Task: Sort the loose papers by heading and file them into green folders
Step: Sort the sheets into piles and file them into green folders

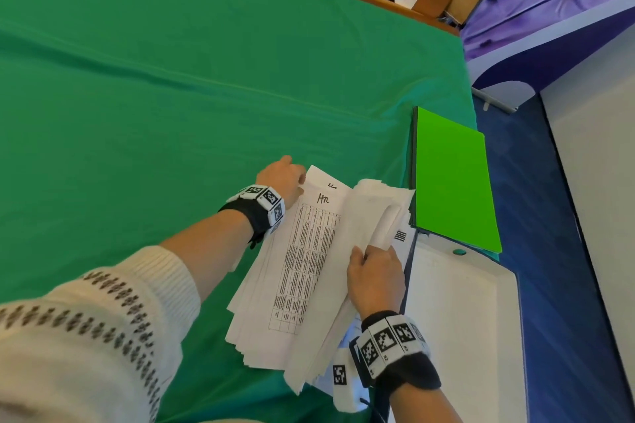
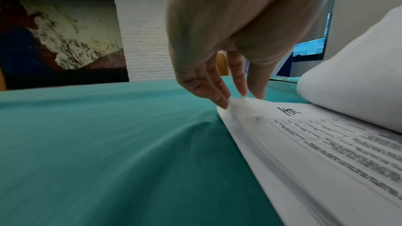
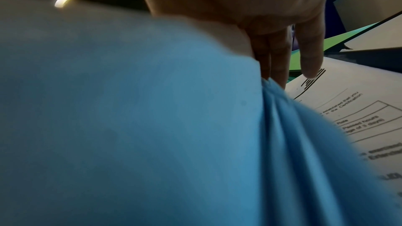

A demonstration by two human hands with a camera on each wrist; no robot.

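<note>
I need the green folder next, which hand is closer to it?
Right. The right hand grips folded-back sheets beside the green folder; the left hand touches the far corner of the paper stack, farther off.

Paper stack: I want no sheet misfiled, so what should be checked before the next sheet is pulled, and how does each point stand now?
1. Heading on the exposed sheet uncovered: ok. It is handwritten and hard to read.
2. Turned-back sheets held clear by the right hand: ok.
3. Left hand fingers on the exposed sheet's far corner: ok.
4. Only one sheet caught at that corner: cannot tell.
5. Green folder open to receive: not ok. It lies closed beside the papers.
6. Folder matches this heading: cannot tell. No label shows.
</note>
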